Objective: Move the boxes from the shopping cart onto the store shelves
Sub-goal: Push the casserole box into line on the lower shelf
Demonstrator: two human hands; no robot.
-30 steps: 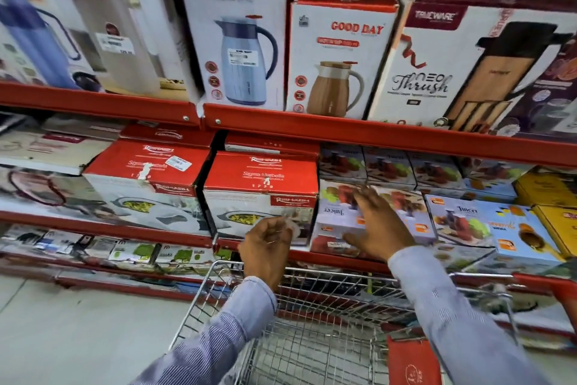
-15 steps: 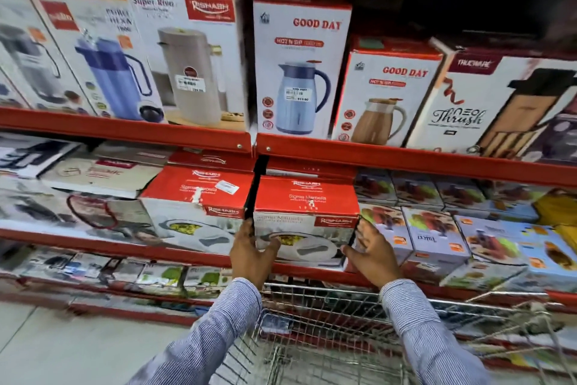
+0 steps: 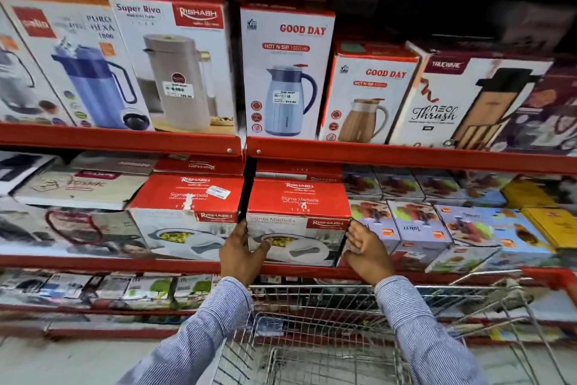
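Rishabh casserole box (image 3: 298,222) sits on middle shelf (image 3: 109,263), long axis left-right. Left hand (image 3: 240,256) and right hand (image 3: 368,255) clasp opposite ends. Shopping cart (image 3: 312,288) directly below.

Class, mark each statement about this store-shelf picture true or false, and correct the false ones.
1. The left hand and right hand hold the red-topped Sigma Marbella cardboard box by its sides. True.
2. That box sits inside the silver wire shopping cart. False: it sits on the red metal middle shelf, above the cart.
3. The tall white Good Day box picturing a blue jug stands on the shelf above. True.
4. The neighbouring red-topped box on the left has no sticker. False: a white sticker lies on its top.
5. The person wears short sleeves. False: long blue-striped sleeves reach the wrists.
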